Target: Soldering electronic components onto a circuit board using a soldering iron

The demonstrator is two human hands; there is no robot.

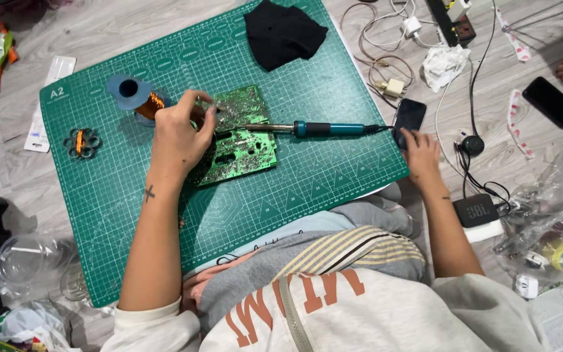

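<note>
The left hand [178, 133] rests on the left edge of a green circuit board [239, 137], which lies near the middle of a green cutting mat [281, 189] spread on the floor [118, 26]. Its fingers [193, 101] are curled and pressed close together, the tips touching the far left part of the board; whether they pinch anything there cannot be told. A soldering iron [307, 129] with a teal handle lies across the board, its metal tip pointing left toward the hand, its cord running off to the right.

The right hand [420, 155] is off the right edge of the mat, fingers lightly spread, the tips touching a dark phone [410, 116] that lies on the floor.

Just left of the left hand sits a spool of copper wire [139, 99], and farther left a small flower-shaped ring [82, 142]. A black cloth [281, 32] lies at the far edge of the mat. To the right are white cables [386, 39], a second phone [550, 101] and a small black speaker [476, 210].
</note>
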